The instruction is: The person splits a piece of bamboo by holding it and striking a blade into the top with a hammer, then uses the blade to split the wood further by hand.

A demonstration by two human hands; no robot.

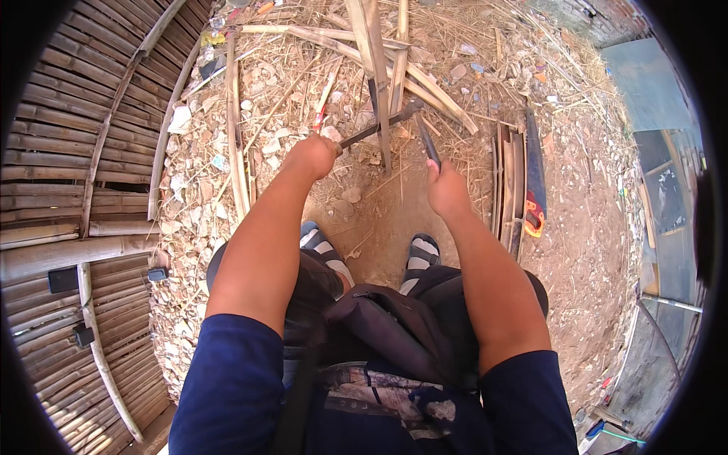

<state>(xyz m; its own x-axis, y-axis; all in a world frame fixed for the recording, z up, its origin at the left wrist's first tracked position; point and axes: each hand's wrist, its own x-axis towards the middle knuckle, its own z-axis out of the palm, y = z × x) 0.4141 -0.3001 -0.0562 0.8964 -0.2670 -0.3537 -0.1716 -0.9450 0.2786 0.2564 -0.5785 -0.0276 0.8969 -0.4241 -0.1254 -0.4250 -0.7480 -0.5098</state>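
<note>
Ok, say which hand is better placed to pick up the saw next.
Probably the right hand: the saw lies nearer it than the left hand, though the right holds a dark tool.

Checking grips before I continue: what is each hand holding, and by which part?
The left hand holds the long, dark, flat metal blade by its near, handle end; the right hand grips the slim, dark, rod-like tool by its near end.
</note>
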